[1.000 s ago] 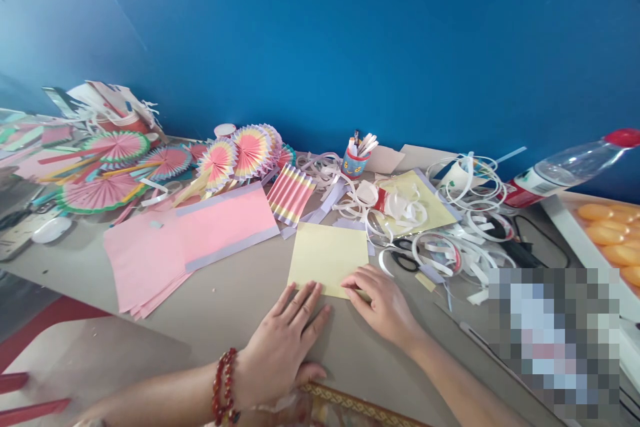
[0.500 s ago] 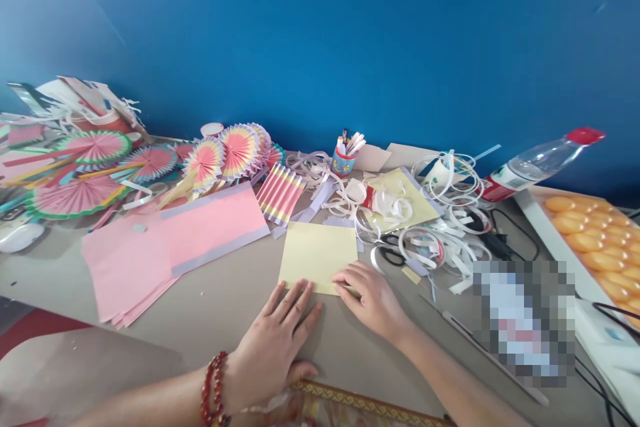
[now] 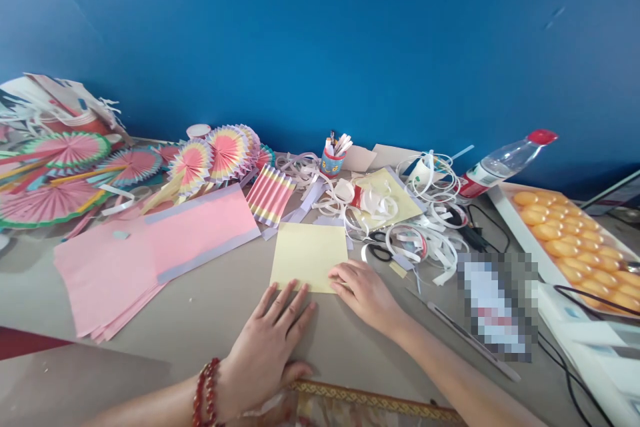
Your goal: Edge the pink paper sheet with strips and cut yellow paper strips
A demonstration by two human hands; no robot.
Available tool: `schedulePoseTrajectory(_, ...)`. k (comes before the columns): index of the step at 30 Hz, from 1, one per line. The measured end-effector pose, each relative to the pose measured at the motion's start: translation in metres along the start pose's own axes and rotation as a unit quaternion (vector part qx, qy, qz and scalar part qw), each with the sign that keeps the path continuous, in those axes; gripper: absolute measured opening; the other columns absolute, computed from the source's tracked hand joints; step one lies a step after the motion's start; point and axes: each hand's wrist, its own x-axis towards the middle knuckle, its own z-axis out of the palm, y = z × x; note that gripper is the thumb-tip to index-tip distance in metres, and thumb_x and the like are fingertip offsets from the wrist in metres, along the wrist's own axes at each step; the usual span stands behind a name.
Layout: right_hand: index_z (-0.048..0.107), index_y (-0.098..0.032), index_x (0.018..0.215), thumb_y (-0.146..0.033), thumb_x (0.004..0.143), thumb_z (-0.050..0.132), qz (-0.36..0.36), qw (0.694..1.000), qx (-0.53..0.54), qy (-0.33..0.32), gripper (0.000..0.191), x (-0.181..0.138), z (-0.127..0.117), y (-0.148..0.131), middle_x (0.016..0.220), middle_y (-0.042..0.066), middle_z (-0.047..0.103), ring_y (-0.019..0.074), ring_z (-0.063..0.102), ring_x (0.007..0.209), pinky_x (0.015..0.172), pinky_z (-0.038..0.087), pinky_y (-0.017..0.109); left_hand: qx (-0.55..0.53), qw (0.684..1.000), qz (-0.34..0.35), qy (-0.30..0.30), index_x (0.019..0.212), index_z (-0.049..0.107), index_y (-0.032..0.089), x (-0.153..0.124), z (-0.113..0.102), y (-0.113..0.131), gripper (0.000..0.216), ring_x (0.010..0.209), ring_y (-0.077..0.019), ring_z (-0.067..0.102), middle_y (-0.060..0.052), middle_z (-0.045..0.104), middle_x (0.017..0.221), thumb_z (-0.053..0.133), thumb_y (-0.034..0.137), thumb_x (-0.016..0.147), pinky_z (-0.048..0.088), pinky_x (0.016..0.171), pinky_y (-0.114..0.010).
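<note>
A pale yellow sheet of paper (image 3: 307,250) lies flat on the table in front of me. My left hand (image 3: 273,340), wearing a red bead bracelet, is spread flat with its fingertips on the sheet's near edge. At the near right corner, the curled fingers of my right hand (image 3: 363,293) pinch the paper. A pleated pink, yellow and lilac strip (image 3: 271,195) sits just behind the sheet. To the left is a pink sheet with lilac borders (image 3: 205,230), resting partly over a stack of pink paper (image 3: 107,273).
Several round paper fans (image 3: 227,153) crowd the back left. White paper strips (image 3: 435,233) and black-handled scissors (image 3: 381,250) clutter the right. Beyond them are a bottle (image 3: 505,163) and an orange bumpy tray (image 3: 565,233). A pen cup (image 3: 332,163) stands by the blue wall (image 3: 320,33).
The view has turned slightly right, so the table's things appear further left. Both hands keep nearly the same places on the yellow sheet.
</note>
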Motion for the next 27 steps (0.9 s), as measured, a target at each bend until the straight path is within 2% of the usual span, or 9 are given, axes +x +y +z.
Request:
schedulePoseTrajectory(6,0.057,-0.022,0.094,-0.017,0.093,0.055,0.01,1.0,0.005,0.008,0.005,-0.003,0.002,0.0,0.094,0.003,0.068,0.0211,0.061,0.094,0.081,0.043,0.033,0.02,1.0,-0.002,0.019,0.154,0.025,0.02,-0.001,0.004,0.0,0.087,0.149,-0.0341,0.009,-0.014,0.016,0.16,0.049,0.07,0.087,0.009,0.118,-0.056)
schedulePoseTrajectory(12,0.057,-0.021,0.098,-0.017,0.092,0.056,0.01,1.0,0.011,0.025,0.008,-0.006,0.006,0.004,0.095,0.003,0.068,0.0212,0.06,0.095,0.083,0.043,0.033,0.014,1.0,0.011,0.021,0.154,0.024,0.019,-0.002,0.002,-0.003,0.084,0.149,-0.0345,0.009,-0.014,0.015,0.161,0.039,0.071,0.09,0.011,0.117,-0.056)
schedulePoseTrajectory(18,0.059,-0.02,0.104,-0.016,0.094,0.055,-0.005,0.998,-0.041,0.044,0.012,-0.014,0.01,0.007,0.094,0.004,0.066,0.0205,0.059,0.091,0.084,0.044,0.035,0.01,0.999,0.027,0.03,0.155,0.022,0.023,-0.003,0.0,-0.006,0.077,0.148,-0.0347,0.012,-0.01,0.015,0.161,0.031,0.069,0.094,0.011,0.116,-0.056)
schedulePoseTrajectory(20,0.061,-0.021,0.106,-0.013,0.094,0.051,-0.028,0.993,-0.096,0.064,0.017,-0.019,0.011,0.005,0.1,0.006,0.066,0.0204,0.058,0.093,0.085,0.044,0.036,0.018,0.999,0.029,0.036,0.154,0.023,0.022,-0.003,0.001,-0.006,0.078,0.148,-0.0354,0.012,-0.011,0.016,0.161,0.03,0.07,0.093,0.011,0.116,-0.057)
schedulePoseTrajectory(23,0.061,-0.025,0.119,-0.012,0.094,0.051,-0.109,0.973,-0.189,0.08,0.03,-0.024,0.011,0.0,0.119,0.007,0.064,0.0222,0.056,0.102,0.092,0.041,0.039,0.033,0.998,0.029,0.046,0.153,0.027,0.021,-0.002,0.004,-0.006,0.081,0.147,-0.0358,0.012,-0.012,0.019,0.16,0.03,0.072,0.092,0.009,0.116,-0.057)
schedulePoseTrajectory(25,0.06,-0.028,0.126,-0.015,0.094,0.054,-0.153,0.961,-0.22,0.066,0.035,-0.024,0.01,-0.005,0.13,0.004,0.061,0.0226,0.054,0.109,0.098,0.038,0.041,0.038,0.998,0.028,0.049,0.153,0.028,0.021,-0.002,0.006,-0.006,0.081,0.147,-0.0357,0.013,-0.011,0.021,0.16,0.031,0.073,0.091,0.009,0.116,-0.057)
schedulePoseTrajectory(27,0.059,-0.029,0.128,-0.019,0.094,0.056,-0.16,0.958,-0.233,0.047,0.035,-0.025,0.009,-0.006,0.135,0.001,0.058,0.0218,0.053,0.111,0.103,0.036,0.042,0.036,0.998,0.028,0.05,0.154,0.026,0.022,-0.003,0.006,-0.006,0.083,0.147,-0.0356,0.015,-0.011,0.022,0.16,0.031,0.075,0.09,0.01,0.116,-0.057)
